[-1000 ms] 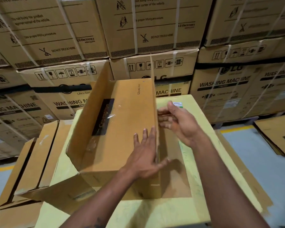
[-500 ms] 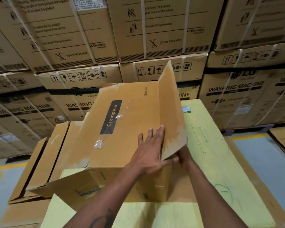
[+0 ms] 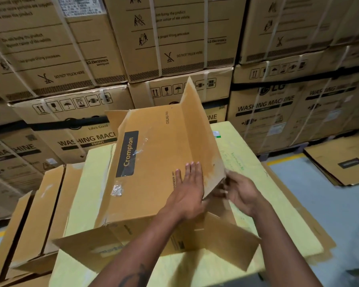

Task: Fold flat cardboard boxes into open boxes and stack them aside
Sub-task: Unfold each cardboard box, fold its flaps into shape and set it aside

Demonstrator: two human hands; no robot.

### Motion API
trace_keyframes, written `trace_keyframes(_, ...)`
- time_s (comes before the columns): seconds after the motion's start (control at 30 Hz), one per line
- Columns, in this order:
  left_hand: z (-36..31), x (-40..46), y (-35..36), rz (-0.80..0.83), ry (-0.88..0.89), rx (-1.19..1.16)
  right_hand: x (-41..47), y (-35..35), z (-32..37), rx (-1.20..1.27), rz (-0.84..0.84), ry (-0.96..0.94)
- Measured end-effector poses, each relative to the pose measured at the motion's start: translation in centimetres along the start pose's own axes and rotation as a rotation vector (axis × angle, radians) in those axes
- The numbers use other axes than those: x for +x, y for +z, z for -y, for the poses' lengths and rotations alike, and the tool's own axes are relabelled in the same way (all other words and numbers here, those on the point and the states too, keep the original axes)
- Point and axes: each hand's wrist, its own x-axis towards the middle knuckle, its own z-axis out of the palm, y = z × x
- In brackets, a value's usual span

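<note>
Head view, left hand (image 3: 188, 193) flat on Crompton box (image 3: 153, 162), right hand (image 3: 239, 190) pinching its flap (image 3: 203, 141)

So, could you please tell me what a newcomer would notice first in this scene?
Most striking is the Crompton box at centre, half-folded on a yellow-green sheet, with the left hand flat on its panel and the right hand at the raised flap's edge. Behind rises a wall of strapped LG washing machine cartons; already folded boxes lie at the left.
</note>
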Motion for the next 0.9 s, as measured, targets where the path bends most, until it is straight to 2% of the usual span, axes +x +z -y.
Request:
trace_keyframes(0.07, -0.1, -1.2, -0.5, 0.028, 0.035, -0.027, 0.4, 0.9, 2.2, 0.104, -0.080, -0.106)
trace_keyframes(0.17, 0.7, -3.7, -0.9, 0.066, 0.119, -0.025, 0.8, 1.4, 5.8, 0.235, -0.057, -0.182)
trace_keyframes(0.27, 2.2, -6.9, -1.1, 0.108, 0.256, -0.013, 0.6, 2.9, 8.7, 0.028, -0.133, -0.154)
trace_keyframes(0.37, 4.6, -9.6, -1.4, 0.150, 0.377, 0.055, 0.4, 5.1, 9.3, -0.277, -0.343, -0.101)
trace_keyframes(0.47, 8.2, -10.2, -3.5, 0.126, 0.386, 0.177, 0.4, 6.1, 7.4, -0.246, -0.558, -0.069)
trace_keyframes(0.57, 12.2, -9.9, -6.1, 0.161, 0.288, 0.352, -0.7, 7.9, 4.5, -0.081, -0.645, -0.117)
trace_keyframes(0.67, 13.4, -9.6, -8.8, 0.438, -0.011, 0.349, -1.0, 11.2, 0.9, 0.029, -0.698, -0.185)
trace_keyframes(0.73, 11.9, -9.4, -10.6, 0.613, -0.125, 0.363, -1.0, 13.1, -0.8, 0.079, -0.733, -0.237)
trace_keyframes(0.83, 8.8, -9.7, -12.0, 0.752, -0.102, 0.210, -1.4, 13.6, -1.3, 0.124, -0.832, -0.304)
trace_keyframes(0.9, 6.9, -9.6, -11.3, 0.728, -0.114, 0.074, -1.7, 14.0, -1.9, 0.125, -0.881, -0.321)
